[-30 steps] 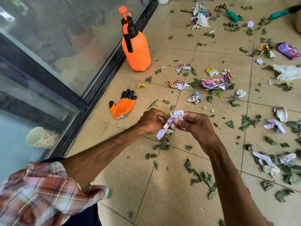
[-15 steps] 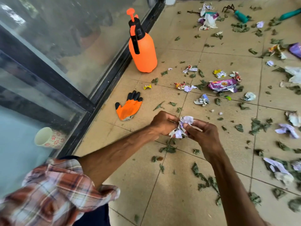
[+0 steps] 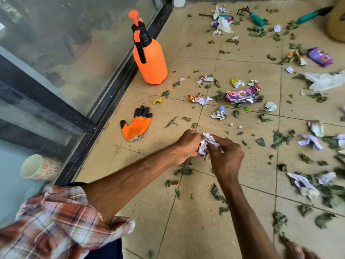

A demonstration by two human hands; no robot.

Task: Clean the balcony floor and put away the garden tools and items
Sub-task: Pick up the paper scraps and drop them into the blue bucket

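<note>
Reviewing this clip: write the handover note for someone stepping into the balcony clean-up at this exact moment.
Left hand and right hand: both grip one crumpled paper wad, held above the floor.
Things: orange sprayer stands upright by the glass door; orange glove lies flat near it; teal-handled hand rake and a second teal-handled tool lie at the far end.
Done: as far as visible, only this wad is off the floor.
Left: purple wrapper, paper scraps and leaves scattered across the tiles; sprayer, glove and tools not yet put away.
</note>
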